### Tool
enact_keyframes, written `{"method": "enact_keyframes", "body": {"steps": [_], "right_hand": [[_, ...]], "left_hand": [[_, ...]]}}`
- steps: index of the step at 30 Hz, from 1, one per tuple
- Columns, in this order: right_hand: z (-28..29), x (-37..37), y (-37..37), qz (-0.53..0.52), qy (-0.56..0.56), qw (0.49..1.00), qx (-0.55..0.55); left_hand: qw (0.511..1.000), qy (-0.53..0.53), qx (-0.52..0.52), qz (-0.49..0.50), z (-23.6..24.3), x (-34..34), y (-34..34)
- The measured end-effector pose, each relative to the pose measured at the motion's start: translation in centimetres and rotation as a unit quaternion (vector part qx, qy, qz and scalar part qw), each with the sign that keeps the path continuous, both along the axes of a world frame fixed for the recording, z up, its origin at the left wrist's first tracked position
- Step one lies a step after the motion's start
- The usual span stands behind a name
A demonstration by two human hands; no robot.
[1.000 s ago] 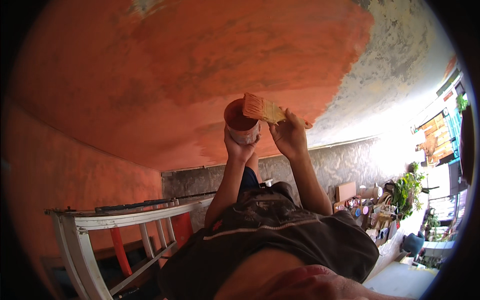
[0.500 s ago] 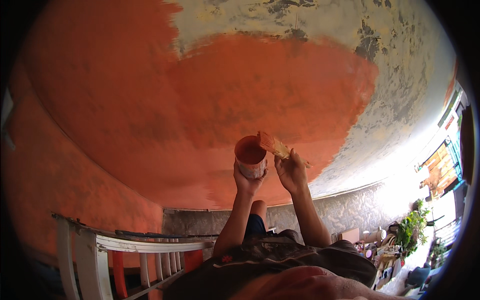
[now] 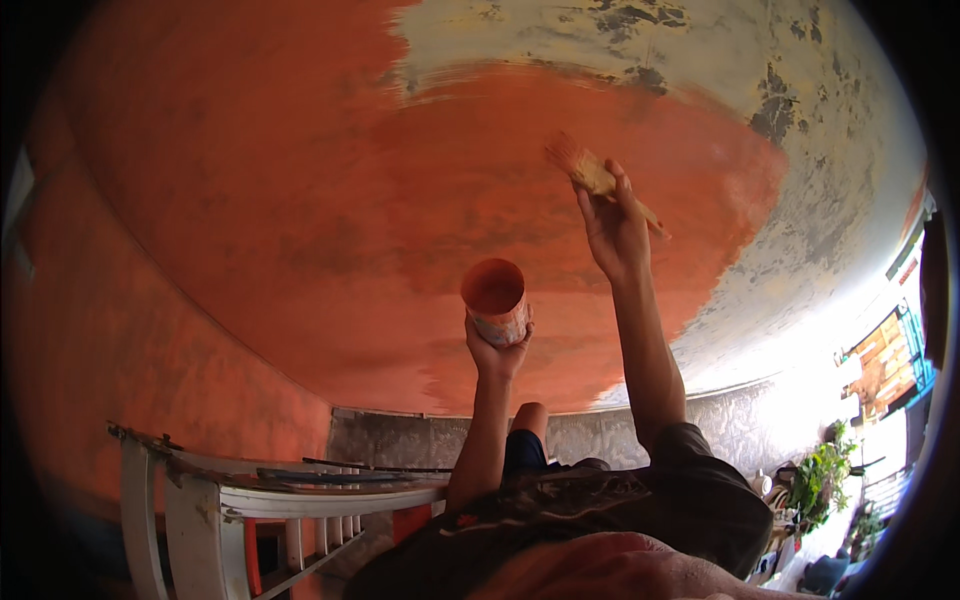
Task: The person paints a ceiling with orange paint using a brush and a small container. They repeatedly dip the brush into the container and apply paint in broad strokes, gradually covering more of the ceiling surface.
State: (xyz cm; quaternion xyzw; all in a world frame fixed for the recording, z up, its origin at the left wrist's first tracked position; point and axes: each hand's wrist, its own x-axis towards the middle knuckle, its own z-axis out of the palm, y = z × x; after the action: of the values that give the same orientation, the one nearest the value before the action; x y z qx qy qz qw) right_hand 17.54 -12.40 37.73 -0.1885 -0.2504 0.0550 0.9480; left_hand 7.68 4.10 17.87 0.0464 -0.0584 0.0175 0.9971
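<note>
My left hand (image 3: pixel 498 352) is wrapped round a paint can (image 3: pixel 503 328) with drips down its side. Its open mouth tilts toward me and shows orange paint (image 3: pixel 495 290) inside. Up and to the right, my right hand (image 3: pixel 618 232) grips a wide paintbrush (image 3: pixel 594 178) by its handle. Orange paint coats the bristles, which point up and left in front of the wall; whether they touch it I cannot tell. The wall (image 3: pixel 480 190) before me is largely orange, with bare grey and cream patches (image 3: pixel 740 50) at the top and right.
At lower left stands a white metal ladder (image 3: pixel 195 530) with a worn top, close to my body. A grey textured strip (image 3: pixel 390 438) runs below the painted wall. Green plants (image 3: pixel 822 480) and household clutter are at lower right, beside a bright opening.
My right hand has lifted the paintbrush away from the can's rim, up and to the right, across the orange wall. The can in my left hand has stayed nearly in place.
</note>
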Motion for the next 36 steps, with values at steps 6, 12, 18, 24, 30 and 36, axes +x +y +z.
{"method": "enact_keyframes", "body": {"steps": [6,12,18,24,30,36], "right_hand": [[8.8,3.2,5.5,-0.209,-0.130,0.960,-0.130],[14.3,9.1,7.1,-0.387,-0.239,0.857,-0.244],[12.8,12.8,-1.0,-0.541,-0.201,0.759,-0.300],[9.9,16.1,-21.7,-0.700,-0.134,0.649,-0.267],[10.3,15.2,-15.7,-0.841,-0.273,0.307,-0.352],[10.9,9.2,10.8,-0.635,-0.339,0.485,-0.497]], "left_hand": [[0.998,0.040,-0.014,0.044,0.3,-0.4,1.3],[0.999,0.019,-0.009,0.043,-0.1,0.1,1.3],[0.999,0.024,-0.008,0.039,-1.1,-0.5,2.8],[1.000,0.015,-0.026,0.006,-1.2,-0.5,0.9],[1.000,0.016,-0.006,-0.007,-1.7,-0.1,-0.3],[0.999,0.030,-0.011,-0.016,-1.5,-0.3,0.2]]}}
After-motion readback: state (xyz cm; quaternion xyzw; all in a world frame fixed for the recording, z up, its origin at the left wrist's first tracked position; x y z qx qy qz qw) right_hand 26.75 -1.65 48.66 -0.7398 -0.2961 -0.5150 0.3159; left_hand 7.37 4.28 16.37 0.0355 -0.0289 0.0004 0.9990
